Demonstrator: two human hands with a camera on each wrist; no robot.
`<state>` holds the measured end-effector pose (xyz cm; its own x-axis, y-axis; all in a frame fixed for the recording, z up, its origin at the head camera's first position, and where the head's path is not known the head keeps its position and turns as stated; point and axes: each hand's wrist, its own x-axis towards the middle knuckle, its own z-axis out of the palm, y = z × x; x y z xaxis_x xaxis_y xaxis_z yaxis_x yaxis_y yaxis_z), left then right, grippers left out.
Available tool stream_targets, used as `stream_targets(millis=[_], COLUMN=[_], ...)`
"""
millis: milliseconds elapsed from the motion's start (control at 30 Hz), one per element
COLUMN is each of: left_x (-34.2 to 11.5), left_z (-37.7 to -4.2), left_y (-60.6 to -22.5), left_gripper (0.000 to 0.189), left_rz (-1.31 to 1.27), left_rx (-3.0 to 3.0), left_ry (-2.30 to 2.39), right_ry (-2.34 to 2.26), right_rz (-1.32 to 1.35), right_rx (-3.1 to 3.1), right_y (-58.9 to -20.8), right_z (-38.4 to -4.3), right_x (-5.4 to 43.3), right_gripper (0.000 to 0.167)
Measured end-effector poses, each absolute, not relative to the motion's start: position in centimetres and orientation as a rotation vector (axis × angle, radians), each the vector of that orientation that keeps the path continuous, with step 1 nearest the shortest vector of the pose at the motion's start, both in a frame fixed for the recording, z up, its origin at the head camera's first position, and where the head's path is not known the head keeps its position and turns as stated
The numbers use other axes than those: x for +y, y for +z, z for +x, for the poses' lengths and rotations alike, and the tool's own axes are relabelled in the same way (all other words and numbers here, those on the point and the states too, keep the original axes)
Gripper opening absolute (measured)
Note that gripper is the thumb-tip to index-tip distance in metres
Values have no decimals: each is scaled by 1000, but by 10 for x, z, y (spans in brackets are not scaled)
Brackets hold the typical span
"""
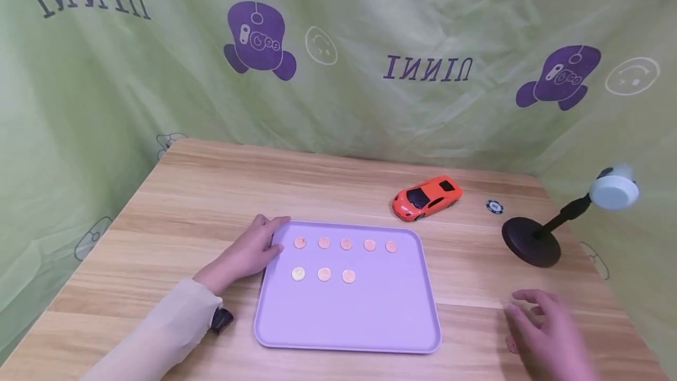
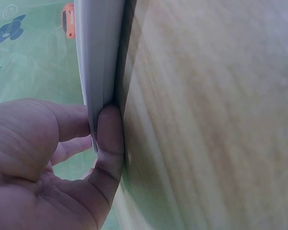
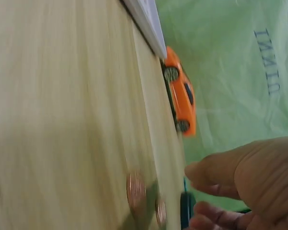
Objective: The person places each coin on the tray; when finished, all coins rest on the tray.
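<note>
My left hand (image 1: pixel 254 250) pinches the upper left rim of a lilac tray (image 1: pixel 391 316). In the left wrist view, one finger of the left hand (image 2: pixel 33 158) lies beneath the tray's edge (image 2: pixel 98 57). Several copper coins (image 1: pixel 346 244) form a row across the tray's far part. A second row below holds three, its leftmost coin (image 1: pixel 298 274) yellower. Off to the right, my right hand (image 1: pixel 550 331) hovers over the tabletop, fingers loosely bent and holding nothing visible. Close to it, the right wrist view shows two copper coins (image 3: pixel 136 189) on the wood.
Behind the tray stands an orange toy car (image 1: pixel 427 197). A blue and white poker chip (image 1: pixel 495 207) lies to its right. A small lamp with a black base (image 1: pixel 531 242) stands near the table's right edge. Green printed cloth (image 1: pixel 349 116) hangs around the wooden table (image 1: pixel 211 187).
</note>
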<state>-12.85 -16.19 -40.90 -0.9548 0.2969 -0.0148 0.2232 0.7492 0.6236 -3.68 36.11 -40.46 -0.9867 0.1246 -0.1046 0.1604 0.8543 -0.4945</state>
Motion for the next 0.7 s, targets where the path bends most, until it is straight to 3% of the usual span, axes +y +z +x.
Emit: stream_targets(millis=[200, 467, 700], left_x=[-162, -162, -162], left_z=[-128, -128, -128], left_y=[-409, -409, -410], left_gripper=[57, 57, 57], left_rz=[421, 424, 443], left_rx=[2830, 2836, 2848], left_ry=[994, 995, 995], right_ry=[-663, -606, -595], right_rz=[275, 195, 213], right_rx=[2913, 2964, 2914], right_y=[-407, -409, -408], right_z=[-34, -38, -42], right_x=[377, 376, 374], right_gripper=[48, 32, 33])
